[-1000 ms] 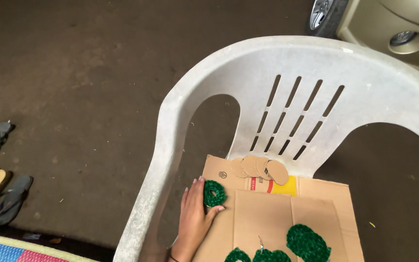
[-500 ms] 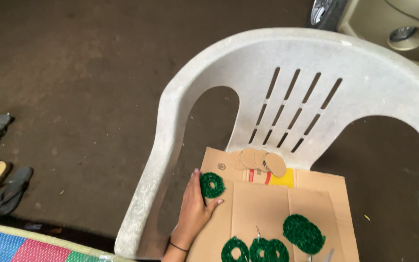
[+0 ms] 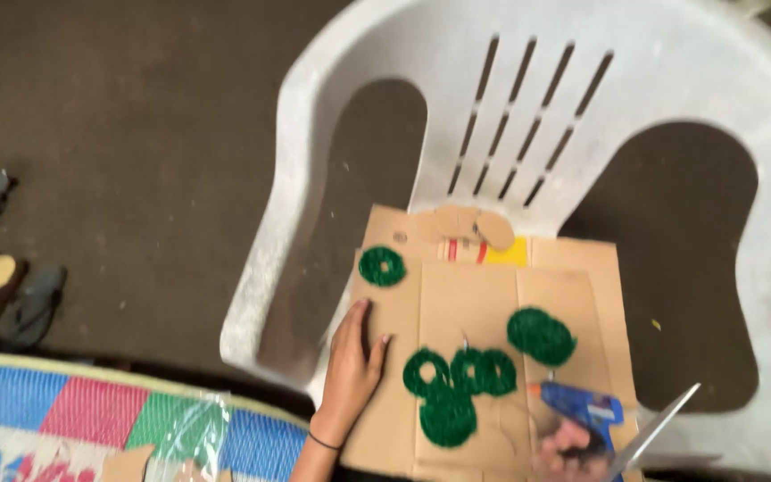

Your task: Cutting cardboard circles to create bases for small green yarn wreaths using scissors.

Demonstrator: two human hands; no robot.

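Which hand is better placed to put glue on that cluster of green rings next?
Probably the right hand: it holds the blue glue gun, nozzle toward the green ring cluster. The left hand lies flat on the cardboard sheet, steadying it.
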